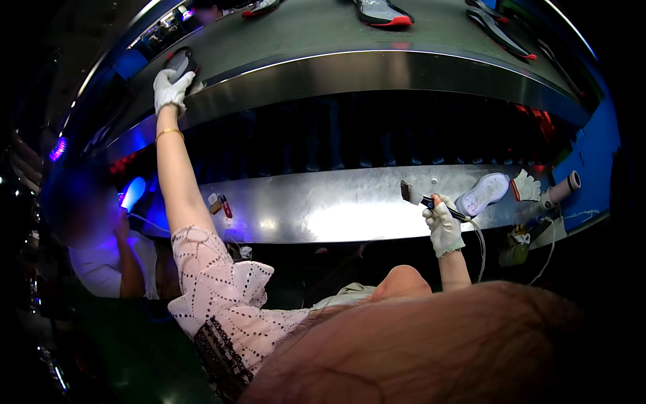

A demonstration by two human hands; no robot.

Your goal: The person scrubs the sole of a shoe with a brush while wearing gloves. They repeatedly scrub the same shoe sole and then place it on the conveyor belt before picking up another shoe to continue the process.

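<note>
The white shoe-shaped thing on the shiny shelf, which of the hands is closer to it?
Right. The right hand is beside the white shoe-shaped thing, just to its left; the left hand is much farther left, up at the green surface.

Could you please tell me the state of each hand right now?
Left hand: closed on a dark shoe sole.
Right hand: closed, holding a black-handled brush.

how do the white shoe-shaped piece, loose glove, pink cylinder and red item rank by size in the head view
Largest to smallest:
1. White shoe-shaped piece
2. Loose glove and pink cylinder, too alike to rank
3. Red item
</note>
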